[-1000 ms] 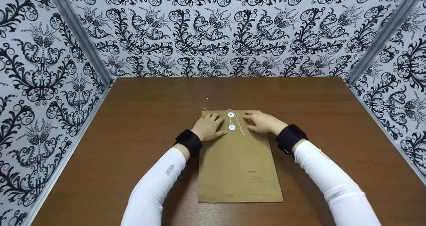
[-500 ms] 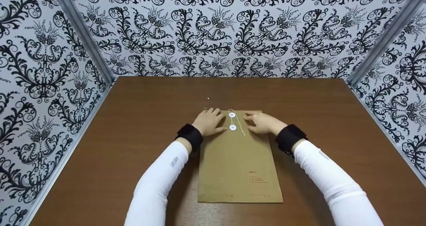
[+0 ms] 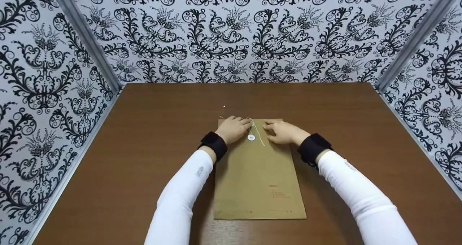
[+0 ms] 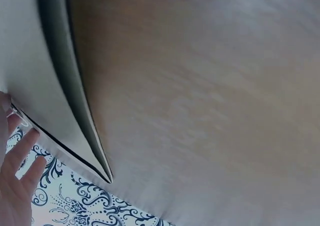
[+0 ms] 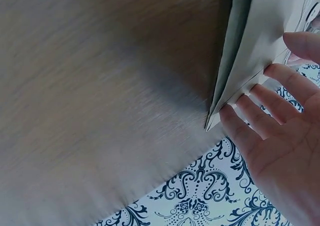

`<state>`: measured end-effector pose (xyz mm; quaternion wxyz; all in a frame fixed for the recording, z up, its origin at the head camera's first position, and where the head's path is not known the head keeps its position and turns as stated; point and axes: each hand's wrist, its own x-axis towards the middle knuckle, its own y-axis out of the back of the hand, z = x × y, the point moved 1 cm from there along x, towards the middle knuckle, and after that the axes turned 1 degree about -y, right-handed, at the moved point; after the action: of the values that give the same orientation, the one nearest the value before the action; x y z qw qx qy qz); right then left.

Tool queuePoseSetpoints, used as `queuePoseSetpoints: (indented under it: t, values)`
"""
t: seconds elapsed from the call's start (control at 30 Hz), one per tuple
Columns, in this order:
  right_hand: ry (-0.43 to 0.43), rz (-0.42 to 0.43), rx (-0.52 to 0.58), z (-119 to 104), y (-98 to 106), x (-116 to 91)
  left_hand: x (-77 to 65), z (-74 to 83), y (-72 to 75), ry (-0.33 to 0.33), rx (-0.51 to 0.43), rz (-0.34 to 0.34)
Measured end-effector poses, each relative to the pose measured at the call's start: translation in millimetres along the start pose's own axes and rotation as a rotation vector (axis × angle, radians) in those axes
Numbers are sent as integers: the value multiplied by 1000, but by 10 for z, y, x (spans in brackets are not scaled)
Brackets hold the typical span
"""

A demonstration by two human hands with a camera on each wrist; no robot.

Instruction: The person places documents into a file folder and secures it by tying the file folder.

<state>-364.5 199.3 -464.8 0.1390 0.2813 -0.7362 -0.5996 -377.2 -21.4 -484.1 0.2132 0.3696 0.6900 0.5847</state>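
A brown kraft paper document envelope (image 3: 258, 180) lies flat on the table, its flap end away from me. Two white paper discs sit on its middle line; the lower disc (image 3: 251, 137) shows fully, while the upper one is partly covered by my left fingers. A thin pale string (image 3: 258, 134) trails from the upper disc down to the right. My left hand (image 3: 234, 130) lies over the flap's left part, fingertips at the upper disc. In the left wrist view its fingers are spread. My right hand (image 3: 285, 132) rests its fingertips on the flap's right side, fingers nearly straight in the right wrist view.
The brown wooden table (image 3: 151, 129) extends around the envelope. Patterned black-and-white panels (image 3: 231, 35) enclose its back and both sides. A tiny white speck (image 3: 224, 106) lies beyond the envelope. Red print (image 3: 278, 192) marks the envelope's lower right.
My left hand has shifted right from the flap's left edge to the upper disc, now partly covering it. The right hand and the envelope stay in place.
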Motion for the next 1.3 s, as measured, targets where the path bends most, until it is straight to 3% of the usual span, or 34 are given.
queuePoseSetpoints:
  t: [0.37, 0.6, 0.9, 1.17, 1.3]
  values:
    - [14, 2, -10, 11, -2, -6, -53, -58, -12, 4, 290, 142]
    - [6, -12, 7, 19, -13, -16, -138, -155, 10, 4, 330, 173]
    - [8, -13, 17, 29, -18, -7, -345, -276, -27, -93, 408, 211]
    - [16, -6, -2, 26, -28, 1, -572, -151, 45, -183, 479, 195]
    - [10, -15, 5, 12, -26, -6, -666, -2, 87, -158, 485, 186]
